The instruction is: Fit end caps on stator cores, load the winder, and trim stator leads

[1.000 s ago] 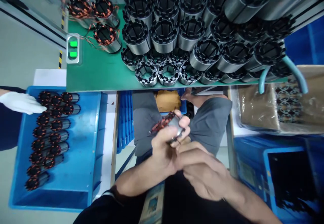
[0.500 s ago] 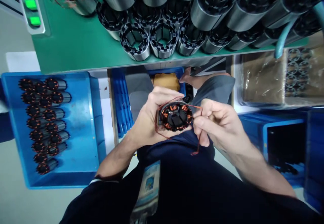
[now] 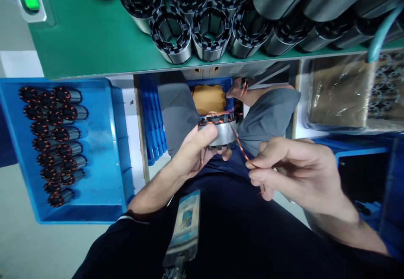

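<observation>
Above my lap, my left hand [image 3: 197,148] is wrapped round a motor stator [image 3: 222,134], a silvery metal ring with black slots and copper windings along its upper rim. The stator lies turned so that its smooth side faces me. From its right side runs a twisted pair of copper wires [image 3: 242,147], slanting down to my right hand [image 3: 293,171]. My right thumb and fingertips pinch those wires, apart from the stator. More loose reddish wire [image 3: 225,112] sticks out over the stator's top.
Several bare stators [image 3: 210,30] stand in rows on the green bench [image 3: 94,56] ahead. At left, a blue bin [image 3: 101,178] holds several wound stators [image 3: 67,134]. A plastic-wrapped carton [image 3: 339,96] and a blue crate [image 3: 350,155] are at right. A teal hose [image 3: 380,35] hangs over the bench edge.
My left hand has tipped the stator from face-up to side-on. My right hand has moved right and down, drawing the wires out, now twisted together. The view has shifted slightly.
</observation>
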Demonstrator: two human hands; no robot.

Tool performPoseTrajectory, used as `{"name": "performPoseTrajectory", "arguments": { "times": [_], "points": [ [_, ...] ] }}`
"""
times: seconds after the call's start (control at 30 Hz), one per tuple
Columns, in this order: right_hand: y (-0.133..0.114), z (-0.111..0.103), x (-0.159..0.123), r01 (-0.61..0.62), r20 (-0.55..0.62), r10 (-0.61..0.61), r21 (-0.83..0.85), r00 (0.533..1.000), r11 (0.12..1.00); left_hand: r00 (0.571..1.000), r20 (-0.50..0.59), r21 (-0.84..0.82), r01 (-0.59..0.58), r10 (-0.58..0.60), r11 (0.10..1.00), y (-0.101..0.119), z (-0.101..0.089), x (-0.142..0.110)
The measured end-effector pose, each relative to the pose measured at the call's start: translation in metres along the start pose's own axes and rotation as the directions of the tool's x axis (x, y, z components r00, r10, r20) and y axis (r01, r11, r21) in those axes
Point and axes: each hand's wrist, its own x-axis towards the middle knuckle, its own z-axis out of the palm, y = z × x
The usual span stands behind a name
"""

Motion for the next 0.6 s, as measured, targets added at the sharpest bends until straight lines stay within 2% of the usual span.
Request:
{"name": "performPoseTrajectory", "arguments": {
  "times": [0.1, 0.17, 0.27, 0.3, 0.37, 0.43, 0.5, 0.57, 0.6],
  "points": [
    [0.003, 0.002, 0.002, 0.030, 0.001, -0.030, -0.078, 1.000, 0.997, 0.997, 0.050, 0.081, 0.058, -0.062, 0.995, -0.001, -0.011, -0.001],
    [0.022, 0.007, 0.004, 0.040, 0.030, -0.035, -0.163, 0.999, 0.986, 0.999, 0.021, 0.077, 0.041, -0.043, 0.996, -0.006, -0.015, 0.001],
    [0.066, 0.008, 0.008, 0.057, 0.105, -0.027, -0.291, 0.994, 0.955, 0.980, -0.097, 0.187, -0.155, 0.176, 0.970, -0.015, -0.015, 0.005],
    [0.080, 0.004, 0.010, 0.052, 0.121, -0.013, -0.318, 0.993, 0.947, 0.962, -0.088, 0.260, -0.227, 0.257, 0.939, -0.016, -0.014, 0.005],
    [0.095, -0.012, 0.015, 0.015, 0.108, 0.024, -0.351, 0.994, 0.936, 0.926, 0.021, 0.404, -0.353, 0.377, 0.844, -0.014, -0.012, 0.004],
    [0.090, -0.033, 0.020, -0.039, 0.049, 0.059, -0.350, 0.997, 0.936, 0.883, 0.169, 0.509, -0.459, 0.438, 0.728, -0.009, -0.010, 0.001],
    [0.067, -0.050, 0.027, -0.086, -0.012, 0.086, -0.288, 0.996, 0.954, 0.844, 0.267, 0.586, -0.525, 0.465, 0.617, -0.003, -0.006, -0.004],
    [0.036, -0.058, 0.035, -0.114, 0.005, 0.117, -0.198, 0.993, 0.974, 0.843, 0.312, 0.613, -0.530, 0.437, 0.586, 0.003, -0.001, -0.008],
    [0.021, -0.058, 0.040, -0.128, 0.064, 0.140, -0.165, 0.988, 0.978, 0.858, 0.320, 0.615, -0.511, 0.403, 0.601, 0.005, 0.001, -0.009]
  ]
}}
